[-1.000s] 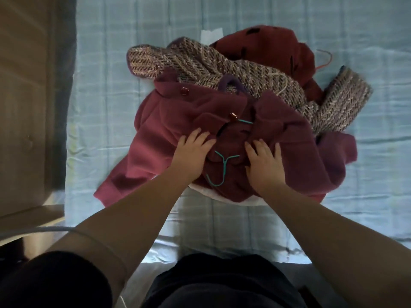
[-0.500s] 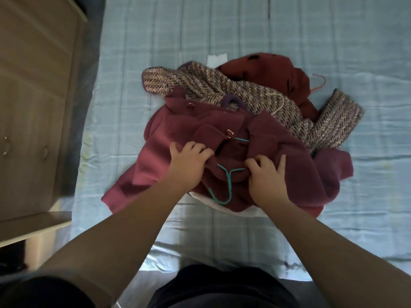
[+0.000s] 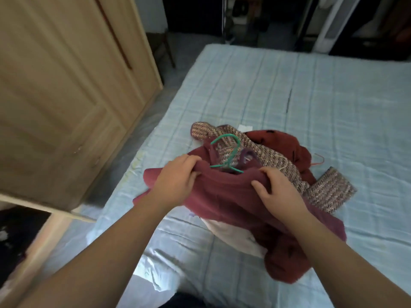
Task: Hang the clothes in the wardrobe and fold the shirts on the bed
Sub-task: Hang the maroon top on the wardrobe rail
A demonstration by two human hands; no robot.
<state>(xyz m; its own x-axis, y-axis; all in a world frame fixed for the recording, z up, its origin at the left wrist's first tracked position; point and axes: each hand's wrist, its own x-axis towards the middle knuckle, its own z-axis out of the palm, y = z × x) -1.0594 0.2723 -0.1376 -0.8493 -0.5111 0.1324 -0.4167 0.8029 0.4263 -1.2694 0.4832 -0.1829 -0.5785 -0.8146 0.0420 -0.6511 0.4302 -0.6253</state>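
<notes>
Up close in the head view, both hands are closed on the top edge of a maroon garment (image 3: 233, 196) that sits on the near part of the bed (image 3: 311, 96). The left hand (image 3: 175, 181) pinches the fabric at its left shoulder, fingers curled over the edge, and the right hand (image 3: 278, 192) grips the right shoulder with the thumb in front. Between the hands a green wire hanger (image 3: 229, 152) rises out of the neck opening, its hook standing above the cloth. Just behind lies a woven herringbone jacket (image 3: 266, 161), with one part of it sticking out to the right of the right hand. A dark red spotted garment (image 3: 282, 141) lies at the far side of the pile, and a pale cloth (image 3: 231, 234) shows beneath the maroon one. A light wooden wardrobe (image 3: 66, 85) stands to the left of the bed, its doors shut.
</notes>
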